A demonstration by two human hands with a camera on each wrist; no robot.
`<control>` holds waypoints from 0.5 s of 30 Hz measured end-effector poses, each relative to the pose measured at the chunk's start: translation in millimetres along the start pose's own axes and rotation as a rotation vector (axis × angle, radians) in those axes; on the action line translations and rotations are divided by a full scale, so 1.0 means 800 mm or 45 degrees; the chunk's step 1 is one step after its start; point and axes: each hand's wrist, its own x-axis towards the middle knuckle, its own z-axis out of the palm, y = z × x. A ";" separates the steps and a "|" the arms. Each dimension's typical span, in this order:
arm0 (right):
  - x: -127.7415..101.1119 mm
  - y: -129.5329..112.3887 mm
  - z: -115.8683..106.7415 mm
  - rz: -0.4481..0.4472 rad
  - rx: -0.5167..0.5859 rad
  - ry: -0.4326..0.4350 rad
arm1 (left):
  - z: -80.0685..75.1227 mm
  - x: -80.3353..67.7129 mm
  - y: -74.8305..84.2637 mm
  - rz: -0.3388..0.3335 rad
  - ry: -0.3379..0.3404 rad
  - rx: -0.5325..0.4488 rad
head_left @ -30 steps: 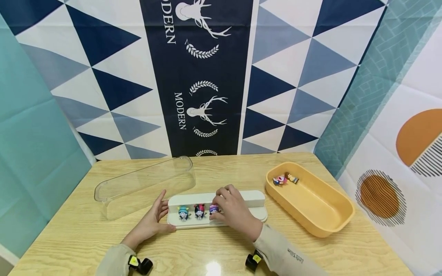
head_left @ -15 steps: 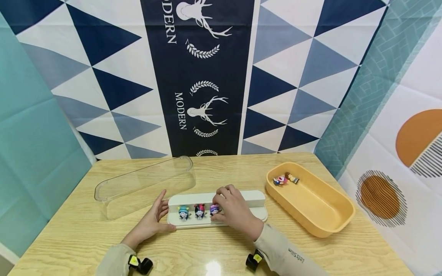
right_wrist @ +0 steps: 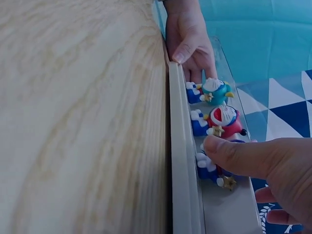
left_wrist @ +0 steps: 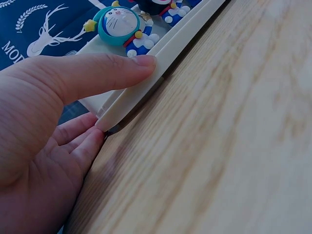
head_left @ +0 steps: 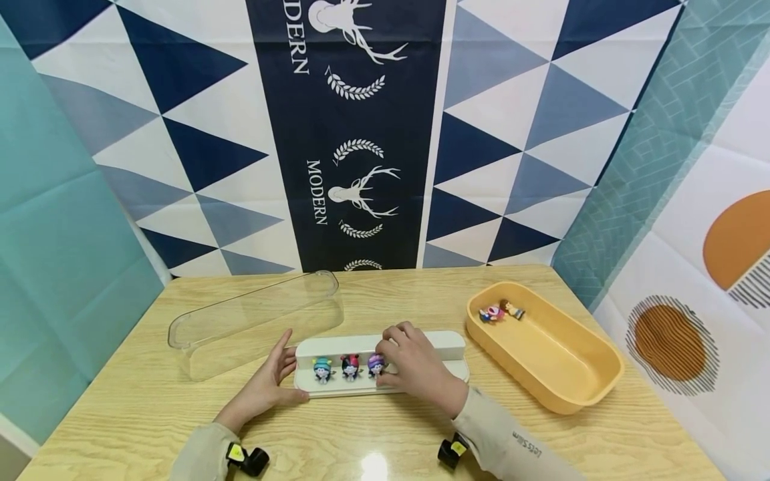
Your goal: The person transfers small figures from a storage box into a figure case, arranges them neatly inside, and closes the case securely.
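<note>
Purple figure (head_left: 375, 364): a small glossy toy with a purple cap, blue body and white feet, standing third in a row on the white stand (head_left: 442, 342), at 6 o'clock of the bench (head_left: 120, 414). At its 9 o'clock stand a red-capped figure (head_left: 350, 365) and, beyond that, a teal-capped figure (head_left: 322, 368), each just beside the next; the wrist views show gold stars on their fronts.

Right hand (head_left: 415, 367): its grip pinches the purple figure, thumb (right_wrist: 234, 156) on the near side and curled fingers over the top.

Left hand (head_left: 265, 387): its grip clasps the stand's 9 o'clock end, thumb (left_wrist: 97, 75) lying along the front lip, fingers (left_wrist: 80, 139) wrapped behind the rounded corner.

The stand is a long, smooth, matte white plastic base with rounded ends, a raised back step and a low front lip. It lies flat on the bench, a pale wood-grain top with a light sheen.

At 10 o'clock of the stand lies a clear cover (head_left: 252, 321), long and round-ended, resting on its side. At 3 o'clock, well apart, sits an orange tray (head_left: 577, 387), an oblong smooth plastic tub; two more small figures (head_left: 499, 312) lie in its far end. Behind the bench hangs a cloth (head_left: 361, 133) printed with blue triangles and deer heads.
</note>
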 end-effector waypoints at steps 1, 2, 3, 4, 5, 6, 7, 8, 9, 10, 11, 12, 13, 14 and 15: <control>-0.001 0.001 0.000 -0.009 0.002 0.003 | 0.000 0.000 0.000 -0.001 0.002 -0.001; -0.001 0.003 -0.001 -0.017 0.004 0.006 | 0.000 0.000 0.000 0.000 0.003 -0.003; -0.002 0.004 -0.001 -0.024 0.004 0.008 | 0.001 0.000 0.000 -0.001 0.002 -0.003; -0.002 0.005 -0.001 -0.032 0.003 0.011 | 0.001 0.000 0.000 -0.002 0.002 -0.004; -0.003 0.006 -0.001 -0.037 0.003 0.011 | 0.001 0.000 0.001 -0.005 0.001 -0.007; -0.003 0.007 -0.002 -0.041 0.005 0.010 | 0.001 0.000 0.001 -0.008 0.002 -0.007; -0.004 0.008 -0.001 -0.045 0.006 0.008 | 0.002 0.000 0.001 -0.007 0.000 -0.006; -0.005 0.009 -0.001 -0.048 0.007 0.003 | 0.002 0.000 0.001 -0.007 0.001 -0.003; -0.005 0.010 -0.001 -0.049 0.009 -0.002 | 0.002 0.000 0.001 -0.009 -0.001 0.002; -0.005 0.011 -0.002 -0.048 0.015 -0.007 | 0.002 0.000 0.000 -0.008 -0.002 0.006; -0.006 0.011 -0.003 -0.047 0.021 -0.012 | 0.002 -0.001 0.000 -0.010 0.000 0.007; -0.006 0.012 -0.004 -0.046 0.024 -0.015 | 0.002 -0.001 0.000 -0.010 0.004 0.009; -0.006 0.013 -0.005 -0.046 0.025 -0.017 | 0.003 -0.001 0.000 -0.012 0.005 0.006; -0.006 0.014 -0.006 -0.046 0.022 -0.018 | 0.003 -0.001 -0.001 -0.015 0.007 0.003; -0.007 0.015 -0.008 -0.049 0.017 -0.017 | 0.003 -0.001 -0.001 -0.014 0.007 0.003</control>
